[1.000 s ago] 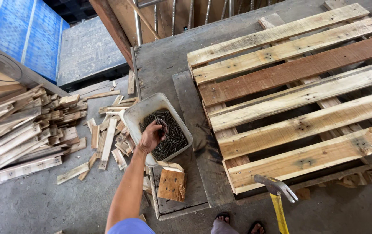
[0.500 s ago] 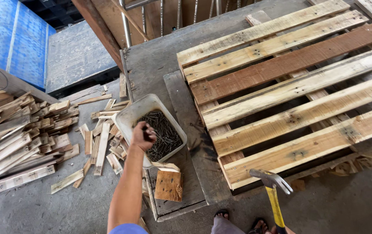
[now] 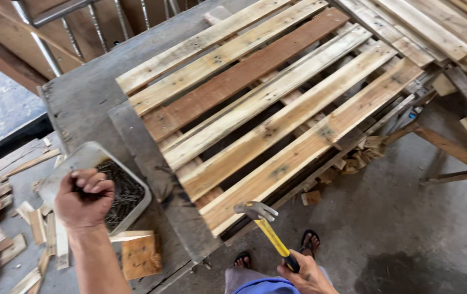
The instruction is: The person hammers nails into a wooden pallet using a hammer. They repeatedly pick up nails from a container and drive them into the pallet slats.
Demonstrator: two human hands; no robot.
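Nearest, the right hand (image 3: 308, 276) is wrapped tight round the black grip of a yellow-handled claw hammer with a steel head (image 3: 266, 228); the shaft slants up and away from the hand, and the head hangs just off the near edge of the bare wooden slatted pallet (image 3: 277, 109). Beside that hand, nearer than the pallet, two feet in dark sandals (image 3: 309, 242) stand on the grey concrete floor (image 3: 407, 218).

The left hand (image 3: 83, 198), also on the near side of the pallet and well off its left corner, is curled into a loose fist over the pale square plastic tub of dark nails (image 3: 127, 193); something dark shows between the fingers, probably a few nails, though how many cannot be told. The tub sits on the grey workbench top (image 3: 81, 103) that carries the pallet, just beside the pallet's left end. A small square block of orange-brown wood (image 3: 142, 256) lies nearer than the tub, and a heap of short pale offcut sticks (image 3: 4, 228) lies on the floor further left of the pallet.

The pallet itself lies flat on the bench, one reddish-brown board (image 3: 244, 71) among its paler ones. Under its right end, scraps of wood (image 3: 353, 158) are scattered beside a slanting wooden trestle leg (image 3: 451, 155). Beyond the pallet's far left corner stand upright metal bars (image 3: 130, 22).
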